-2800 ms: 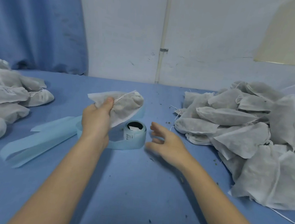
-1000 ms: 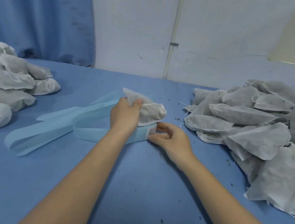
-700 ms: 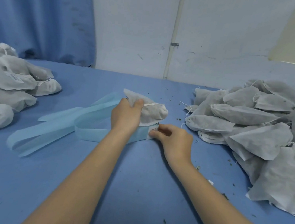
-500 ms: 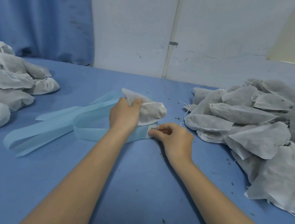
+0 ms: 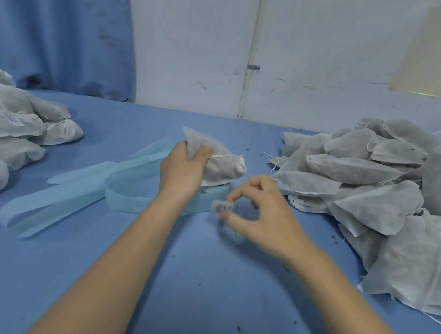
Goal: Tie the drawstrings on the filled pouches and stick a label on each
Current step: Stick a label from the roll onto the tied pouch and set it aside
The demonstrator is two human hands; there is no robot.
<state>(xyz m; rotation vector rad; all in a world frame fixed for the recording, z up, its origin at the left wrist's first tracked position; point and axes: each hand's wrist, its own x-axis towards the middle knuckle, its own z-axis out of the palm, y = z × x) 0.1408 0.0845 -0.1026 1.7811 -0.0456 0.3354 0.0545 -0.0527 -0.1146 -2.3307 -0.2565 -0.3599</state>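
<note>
1. Since half a second ago the right hand (image 5: pixel 260 215) has pulled back from the label roll (image 5: pixel 212 193) toward the near edge of the desk (image 5: pixel 200 288), and a small white label (image 5: pixel 220 208) has come away with it.
2. Right grip: thumb and forefinger pinch the label, which is blurred; its print cannot be read. The other fingers are curled loosely above it.
3. Left grip: the left hand (image 5: pixel 181 170) clenches round the gathered neck of a filled pouch (image 5: pixel 218 161), thumb on top, just as in the earlier frames.
4. That pouch lies near the middle of the desk, its body pointing toward the right edge, and it rests on top of the label roll. A white drawstring (image 5: pixel 226 156) runs along its upper side.
5. Pale blue backing strip (image 5: pixel 73 194) trails from the roll in long loops toward the left edge of the desk.
6. Along the right edge sits a large heap of pouches (image 5: pixel 380 201), several with loose strings showing.
7. By the left edge is a smaller heap (image 5: pixel 5 139); one pouch there carries a label on its upper face.
8. Small dark crumbs are scattered on the desk's blue cover, mostly toward the near edge and beside the right heap.
</note>
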